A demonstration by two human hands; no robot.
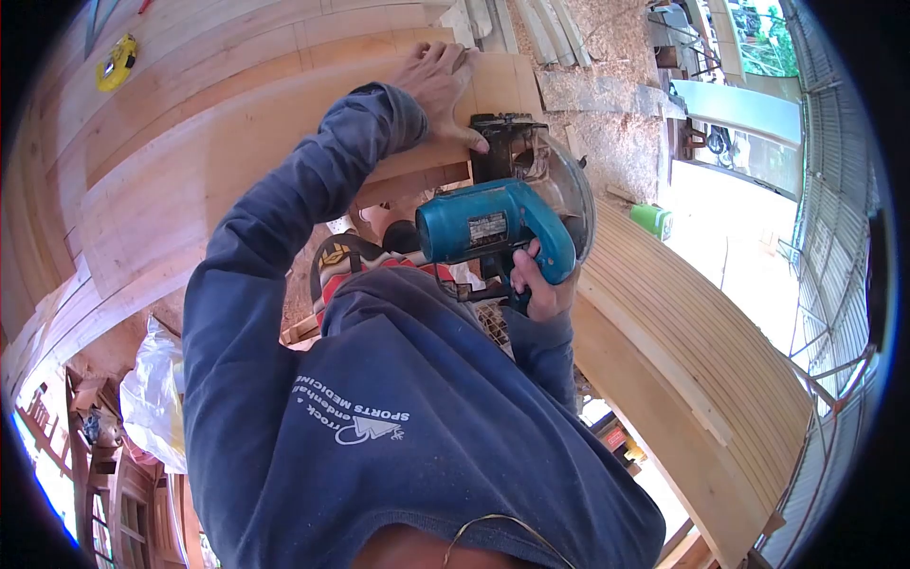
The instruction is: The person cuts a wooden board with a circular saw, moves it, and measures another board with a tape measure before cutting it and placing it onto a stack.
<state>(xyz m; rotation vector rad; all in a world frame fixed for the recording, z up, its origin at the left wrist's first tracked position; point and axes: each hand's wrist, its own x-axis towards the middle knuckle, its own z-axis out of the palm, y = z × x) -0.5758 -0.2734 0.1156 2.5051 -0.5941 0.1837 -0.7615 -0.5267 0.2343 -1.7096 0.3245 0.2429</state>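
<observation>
A teal circular saw (485, 223) rests with its dark base at the near edge of a wide wooden plank (256, 128). My right hand (545, 283) is wrapped around the saw's rear handle. A clear, dusty guard covers part of the saw's right side, and the blade itself cannot be made out. My left hand (438, 83) lies on the plank beside the saw, its fingers stretched over the wood. The left thumb reaches to the saw's base.
A yellow tape measure (117, 63) lies on boards at the upper left. Grooved panels (692, 332) extend along the right. Sawdust covers the ground (616, 142), where a green container (651, 221) lies. A white plastic bag (154, 394) is at the lower left.
</observation>
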